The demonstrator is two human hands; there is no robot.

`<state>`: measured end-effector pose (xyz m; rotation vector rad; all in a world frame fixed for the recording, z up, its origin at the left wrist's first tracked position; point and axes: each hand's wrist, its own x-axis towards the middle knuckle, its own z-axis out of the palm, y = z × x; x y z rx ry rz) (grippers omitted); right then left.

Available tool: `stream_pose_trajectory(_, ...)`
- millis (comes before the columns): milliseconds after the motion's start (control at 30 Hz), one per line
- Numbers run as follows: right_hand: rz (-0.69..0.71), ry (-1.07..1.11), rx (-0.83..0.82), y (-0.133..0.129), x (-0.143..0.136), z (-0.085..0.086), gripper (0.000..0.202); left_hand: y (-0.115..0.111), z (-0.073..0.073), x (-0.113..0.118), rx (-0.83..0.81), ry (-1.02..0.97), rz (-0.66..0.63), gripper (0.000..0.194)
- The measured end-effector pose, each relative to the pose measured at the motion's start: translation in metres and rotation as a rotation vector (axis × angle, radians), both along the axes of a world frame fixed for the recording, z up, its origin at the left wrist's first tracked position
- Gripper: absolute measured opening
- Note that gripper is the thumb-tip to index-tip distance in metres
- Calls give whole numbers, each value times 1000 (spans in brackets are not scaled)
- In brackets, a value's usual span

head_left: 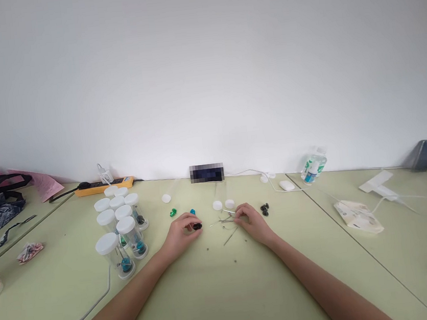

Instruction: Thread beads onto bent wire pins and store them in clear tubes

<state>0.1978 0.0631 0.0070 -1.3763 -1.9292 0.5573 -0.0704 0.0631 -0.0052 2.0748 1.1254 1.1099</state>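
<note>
My left hand (pixel 180 233) pinches a small round black part (pixel 197 226) between thumb and fingers. Just beyond it lie a shiny blue piece (pixel 192 211) and a green piece (pixel 173 212). Across from it, my right hand (pixel 252 223) has its fingertips closed at the edge of a loose pile of thin metal rods (pixel 226 220), seemingly on one rod's end. More small black parts (pixel 265 209) sit to the right of that hand. A few tiny bits (pixel 235 261) are scattered nearer to me, too small to name.
Several clear white-capped tubes (pixel 107 244) with coloured parts inside stand at left. Two white caps (pixel 217 205) are behind the rods. A phone (pixel 207 173) leans on the wall. A power strip (pixel 104 186), white mouse (pixel 287 185), bottle (pixel 314 165) and cables surround the area.
</note>
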Motion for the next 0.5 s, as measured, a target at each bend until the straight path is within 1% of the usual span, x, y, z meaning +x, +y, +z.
stream_pose_trajectory(133,-23,21,5,-2,2,0,10,-5,2,6,-106,5,-8,17)
stream_pose_trajectory(267,-11,49,3,-5,1,1,11,-10,2,12,-234,-60,-37,21)
stream_pose_trajectory(400,49,82,22,-15,-8,6,11,-13,4,15,-352,-148,-106,24)
stream_pose_trajectory(500,96,78,54,-22,-17,9,14,-15,4,16,-375,-171,-136,23)
